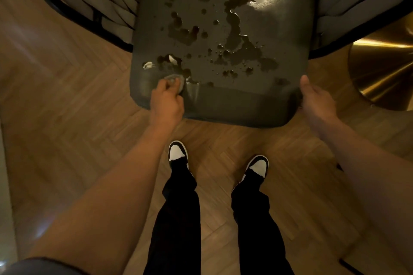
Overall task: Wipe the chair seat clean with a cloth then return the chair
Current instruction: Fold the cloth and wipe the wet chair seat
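While left grip point(167, 98) pinches cloth point(176, 81) on stained seat point(223, 29) | right grip point(317, 98) loosely open, steadying seat corner

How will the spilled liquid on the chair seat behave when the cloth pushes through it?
The dark spill probably smears rather than soaks in: it beads and pools on the glossy seat. The small cloth in the left hand likely saturates quickly against so much liquid.
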